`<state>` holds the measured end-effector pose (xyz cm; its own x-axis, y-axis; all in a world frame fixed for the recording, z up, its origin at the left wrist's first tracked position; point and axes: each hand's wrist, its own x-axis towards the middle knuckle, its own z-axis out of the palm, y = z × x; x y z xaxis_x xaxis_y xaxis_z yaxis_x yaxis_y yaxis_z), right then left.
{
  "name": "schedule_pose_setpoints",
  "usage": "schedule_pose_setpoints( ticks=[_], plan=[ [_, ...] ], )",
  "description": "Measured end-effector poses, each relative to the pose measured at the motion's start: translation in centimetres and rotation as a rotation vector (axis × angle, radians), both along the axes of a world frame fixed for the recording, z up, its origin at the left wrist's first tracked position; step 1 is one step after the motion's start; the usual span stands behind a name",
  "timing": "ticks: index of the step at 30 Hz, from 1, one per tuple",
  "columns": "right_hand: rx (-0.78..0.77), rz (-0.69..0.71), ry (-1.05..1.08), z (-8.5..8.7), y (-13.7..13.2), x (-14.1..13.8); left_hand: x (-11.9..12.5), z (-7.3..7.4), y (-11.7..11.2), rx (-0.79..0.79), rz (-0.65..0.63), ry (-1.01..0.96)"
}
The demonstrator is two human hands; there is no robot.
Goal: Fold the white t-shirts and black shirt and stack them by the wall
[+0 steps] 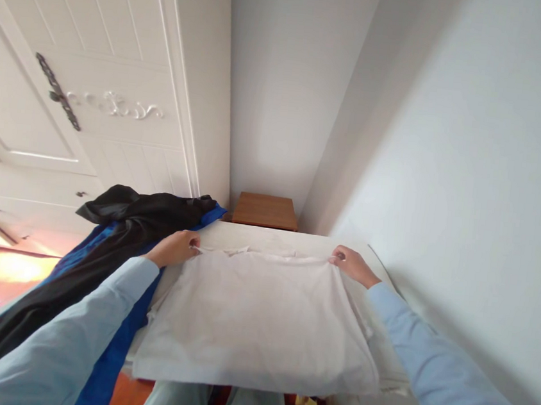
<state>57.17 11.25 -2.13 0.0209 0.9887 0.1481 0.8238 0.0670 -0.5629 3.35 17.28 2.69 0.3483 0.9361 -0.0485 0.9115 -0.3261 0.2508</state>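
A white garment [258, 320] lies spread flat on a white table [257, 236] in front of me. My left hand [176, 247] pinches its far left corner, fingers closed on the cloth. My right hand [351, 264] grips the far right corner the same way. Both arms wear light blue sleeves and reach forward along the garment's sides. The far edge of the garment runs straight between my two hands.
Black clothing [124, 213] and blue clothing [112, 353] lie heaped along the table's left side. A small brown wooden cabinet [264, 210] stands behind the table. A white wardrobe door [85, 80] is on the left, a plain wall [470, 185] close on the right.
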Motion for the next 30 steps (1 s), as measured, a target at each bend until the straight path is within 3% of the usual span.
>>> schedule_pose_setpoints(
  ticks=[5, 10, 12, 14, 17, 19, 21, 25, 30],
  plan=[
    [0.025, -0.209, 0.183, -0.6, 0.4, 1.2, 1.4, 1.2, -0.9, 0.052, 0.314, -0.010],
    [0.071, -0.308, -0.003, -2.0, 1.8, -1.2, 4.9, 1.3, -2.8, 0.133, 0.355, 0.168],
    [0.119, -0.299, -0.030, -1.8, 1.9, -3.0, 6.3, 0.9, -3.5, 0.211, 0.272, 0.183],
    [0.194, -0.216, -0.092, -1.4, 1.7, -5.7, 7.9, 0.0, -4.2, 0.272, 0.065, 0.135],
    [0.255, 0.093, -0.247, -1.4, 1.1, -10.9, 10.1, -2.4, -4.8, 0.228, -0.234, 0.073],
    [0.176, 0.259, -0.342, -2.1, 0.8, -13.8, 11.0, -4.2, -4.8, 0.135, -0.248, 0.073],
    [0.045, 0.285, -0.407, -3.2, 0.8, -15.0, 11.3, -5.7, -4.6, 0.076, -0.193, 0.076],
    [-0.097, 0.162, -0.462, -5.0, 1.0, -12.4, 10.8, -6.9, -3.7, 0.072, -0.191, 0.054],
    [-0.123, 0.032, -0.508, -5.5, -0.6, -7.2, 10.5, -7.0, -3.0, 0.108, -0.226, 0.041]
  ],
)
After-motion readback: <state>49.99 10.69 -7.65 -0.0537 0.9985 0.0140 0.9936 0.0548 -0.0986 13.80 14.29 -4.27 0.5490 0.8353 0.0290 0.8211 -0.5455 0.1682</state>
